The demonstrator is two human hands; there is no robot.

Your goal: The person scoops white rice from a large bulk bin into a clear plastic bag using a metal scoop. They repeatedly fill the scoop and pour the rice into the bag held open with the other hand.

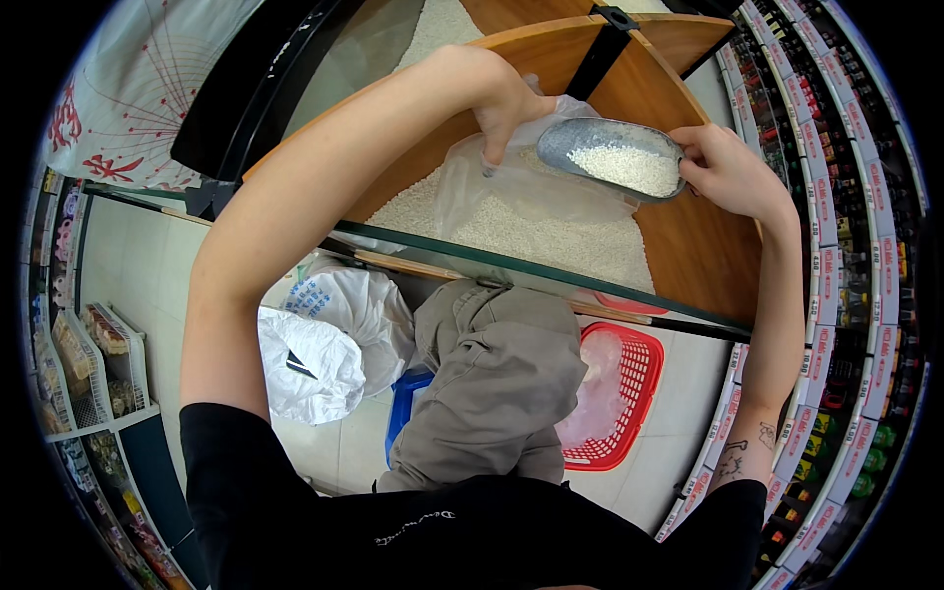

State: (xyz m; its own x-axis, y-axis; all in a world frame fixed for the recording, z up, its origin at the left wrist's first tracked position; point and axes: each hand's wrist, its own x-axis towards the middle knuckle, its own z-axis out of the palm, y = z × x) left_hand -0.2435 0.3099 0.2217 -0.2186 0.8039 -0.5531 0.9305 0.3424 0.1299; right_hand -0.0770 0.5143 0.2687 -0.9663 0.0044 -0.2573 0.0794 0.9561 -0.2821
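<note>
My left hand (510, 110) grips the edge of a clear plastic bag (472, 181), which hangs over the rice in a wooden bin. In my right hand (723, 166) is the handle end of a metal scoop (575, 140). White rice (627, 166) fills much of the scoop, more of it toward the handle. The scoop's front lies over the bag, near its mouth; whether it reaches inside is hard to tell. Below spreads loose rice (531, 240), heaped against the glass front panel (546, 274). Part of the rice is hidden behind the bag.
A wooden divider (667, 66) with a black post (601, 59) borders the bin. Under it, a red plastic basket (641, 413) holds pink plastic bags. White sacks (317, 361) stand on the floor at left. Shelves of bottles (841, 295) line the right side.
</note>
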